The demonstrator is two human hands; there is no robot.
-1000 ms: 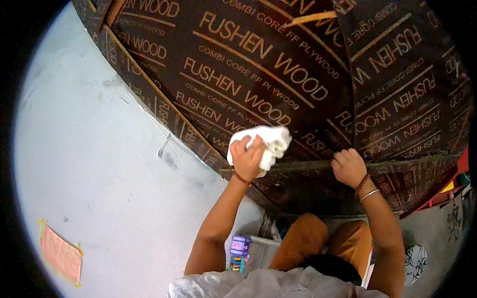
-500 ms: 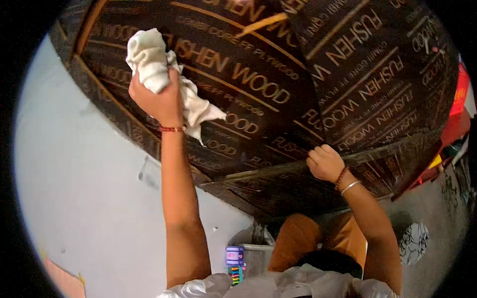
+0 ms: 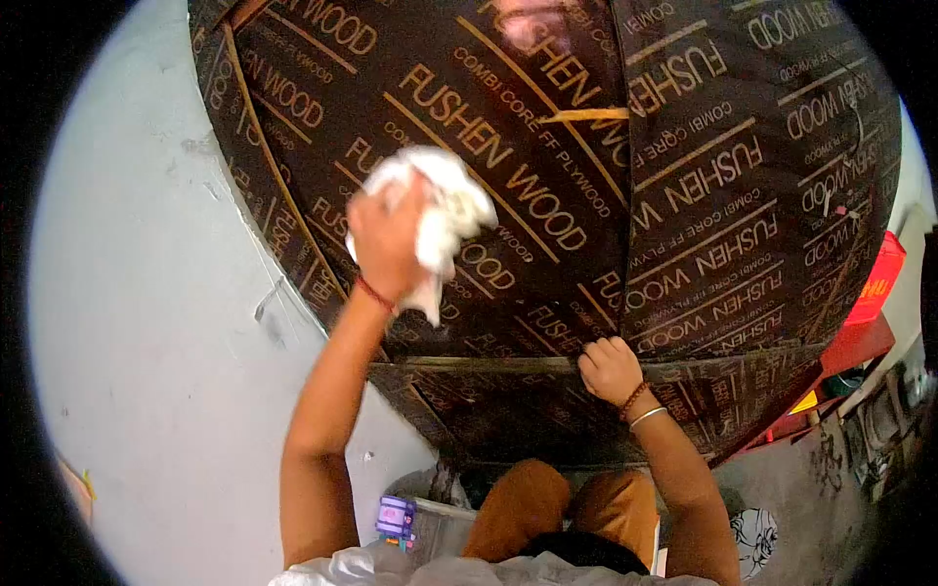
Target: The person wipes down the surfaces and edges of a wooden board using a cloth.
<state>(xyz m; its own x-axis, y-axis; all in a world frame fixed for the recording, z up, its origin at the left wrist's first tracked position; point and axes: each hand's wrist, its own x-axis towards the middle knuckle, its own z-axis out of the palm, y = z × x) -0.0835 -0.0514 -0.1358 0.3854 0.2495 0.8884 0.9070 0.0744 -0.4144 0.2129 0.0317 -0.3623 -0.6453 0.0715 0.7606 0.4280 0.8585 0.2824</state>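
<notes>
A crumpled white cloth point(image 3: 457, 200) is bunched in my left hand point(image 3: 389, 239), whose fingers are closed round it. Cloth and hand are blurred and over the left part of a dark brown plywood surface point(image 3: 547, 210) printed with gold lettering. A loose end of the cloth hangs toward me. My right hand point(image 3: 611, 371) is at the surface's near edge point(image 3: 489, 364), fingers curled over it. A thin yellowish strip point(image 3: 586, 115) lies on the plywood, across from my right hand and close to the seam between two panels.
A pale wall point(image 3: 166, 293) borders the plywood on the left. Near my knees is a purple container point(image 3: 396, 515). To the right are a red object point(image 3: 879, 278) and a round patterned seat point(image 3: 754, 540) on the grey floor.
My left hand and the cloth have moved nearer to me and to the right across the plywood. My right hand stays at the near edge. The camera view has turned slightly.
</notes>
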